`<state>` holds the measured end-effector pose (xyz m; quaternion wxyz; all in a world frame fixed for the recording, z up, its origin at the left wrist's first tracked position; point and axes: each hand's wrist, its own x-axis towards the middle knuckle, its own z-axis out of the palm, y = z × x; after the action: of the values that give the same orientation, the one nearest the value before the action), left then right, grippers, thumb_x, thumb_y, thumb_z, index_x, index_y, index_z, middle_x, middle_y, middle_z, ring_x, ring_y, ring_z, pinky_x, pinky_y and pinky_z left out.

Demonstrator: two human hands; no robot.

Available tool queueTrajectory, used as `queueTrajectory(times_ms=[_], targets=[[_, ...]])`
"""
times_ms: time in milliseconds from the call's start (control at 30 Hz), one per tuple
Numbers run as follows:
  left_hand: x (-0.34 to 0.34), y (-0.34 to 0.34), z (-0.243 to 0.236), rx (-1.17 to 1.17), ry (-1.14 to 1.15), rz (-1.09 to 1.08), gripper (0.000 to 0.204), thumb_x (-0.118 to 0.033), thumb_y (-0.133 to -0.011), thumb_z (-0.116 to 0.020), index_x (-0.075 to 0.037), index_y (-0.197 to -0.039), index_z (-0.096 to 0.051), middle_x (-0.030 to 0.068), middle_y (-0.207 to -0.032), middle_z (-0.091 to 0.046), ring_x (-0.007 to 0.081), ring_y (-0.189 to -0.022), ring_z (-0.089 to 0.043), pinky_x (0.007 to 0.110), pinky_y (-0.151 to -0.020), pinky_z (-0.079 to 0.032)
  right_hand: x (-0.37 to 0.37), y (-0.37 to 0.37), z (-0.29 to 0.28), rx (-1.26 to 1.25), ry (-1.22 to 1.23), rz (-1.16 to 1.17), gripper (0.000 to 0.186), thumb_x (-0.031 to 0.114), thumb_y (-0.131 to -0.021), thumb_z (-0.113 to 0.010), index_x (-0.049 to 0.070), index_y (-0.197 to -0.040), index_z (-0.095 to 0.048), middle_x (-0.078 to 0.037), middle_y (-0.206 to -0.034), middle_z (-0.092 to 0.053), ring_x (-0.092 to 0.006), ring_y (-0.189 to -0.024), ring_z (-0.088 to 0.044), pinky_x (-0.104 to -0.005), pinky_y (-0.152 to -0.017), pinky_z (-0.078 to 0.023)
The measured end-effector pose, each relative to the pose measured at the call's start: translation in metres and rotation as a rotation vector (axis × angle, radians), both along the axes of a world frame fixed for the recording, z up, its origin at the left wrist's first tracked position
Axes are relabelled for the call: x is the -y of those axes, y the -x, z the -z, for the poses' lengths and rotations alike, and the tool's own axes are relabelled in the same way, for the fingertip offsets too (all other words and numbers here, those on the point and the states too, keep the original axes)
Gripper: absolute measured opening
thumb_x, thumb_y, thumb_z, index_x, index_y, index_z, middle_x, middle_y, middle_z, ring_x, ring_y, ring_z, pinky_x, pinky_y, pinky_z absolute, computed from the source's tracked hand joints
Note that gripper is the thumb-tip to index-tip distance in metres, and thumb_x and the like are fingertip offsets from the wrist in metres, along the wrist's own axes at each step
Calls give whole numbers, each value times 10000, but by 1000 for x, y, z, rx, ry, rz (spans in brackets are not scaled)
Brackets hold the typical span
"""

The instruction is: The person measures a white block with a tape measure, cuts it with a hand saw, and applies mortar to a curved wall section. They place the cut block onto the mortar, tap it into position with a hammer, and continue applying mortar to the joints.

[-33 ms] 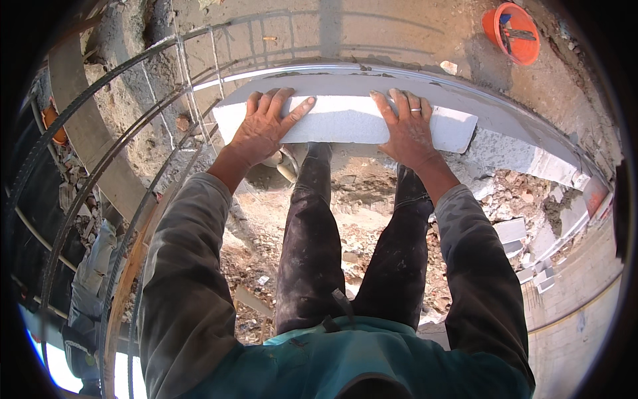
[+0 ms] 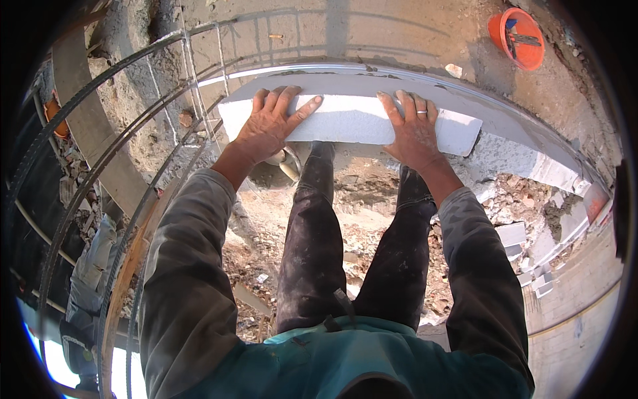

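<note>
A long white building block lies across the top of a low course of masonry in front of me, its pale near face in sunlight. My left hand rests on the block's left part, with the fingers bent over its upper edge and the thumb pointing inward. Toward the right part, my right hand has its fingers over the same edge and wears a ring. Both palms are against the near face. The undersides of the hands are hidden.
Curved steel rebar and a wooden board rise on my left. An orange bucket with tools stands far right. Rubble covers the ground by my legs. More white blocks continue the course rightward; broken pieces lie nearby.
The whole scene has shifted slightly to the right in the picture. Both hands keep their places on the block.
</note>
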<state>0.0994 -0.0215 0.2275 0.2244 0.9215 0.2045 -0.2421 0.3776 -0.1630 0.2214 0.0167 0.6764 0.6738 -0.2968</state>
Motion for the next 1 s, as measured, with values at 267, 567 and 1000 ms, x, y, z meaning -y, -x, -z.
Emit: queueTrajectory(times_ms=[267,567,1000], targets=[[-4,11,3,68,11,9,1004,-102,-761,-753,-329,-1549,-173,158,-1455,-351,305,-1328,-368,499,-1099,-270,-2,5,4,22,-39,-23,1079,312,-517,-899,223,-1450,-365,-141,-1353,-420,-339,-1273,-378,-540,-1067,-225],[-1,11,19,210,-125,33,929,-177,-770,-751,-294,-1535,-238,169,-1433,-343,340,-1301,-378,546,-1082,-276,0,0,3,44,-16,-41,999,291,-601,-848,222,-1460,-343,-140,-1352,-452,-335,-1273,-398,-536,-1075,-237],[-5,5,16,144,-83,93,1117,-270,-631,-854,-242,-1542,-208,170,-1436,-311,370,-1249,-385,565,-1069,-255,14,3,9,3,-75,29,882,205,-696,-775,233,-1470,-352,-160,-1398,-450,-329,-1310,-405,-501,-1111,-228]])
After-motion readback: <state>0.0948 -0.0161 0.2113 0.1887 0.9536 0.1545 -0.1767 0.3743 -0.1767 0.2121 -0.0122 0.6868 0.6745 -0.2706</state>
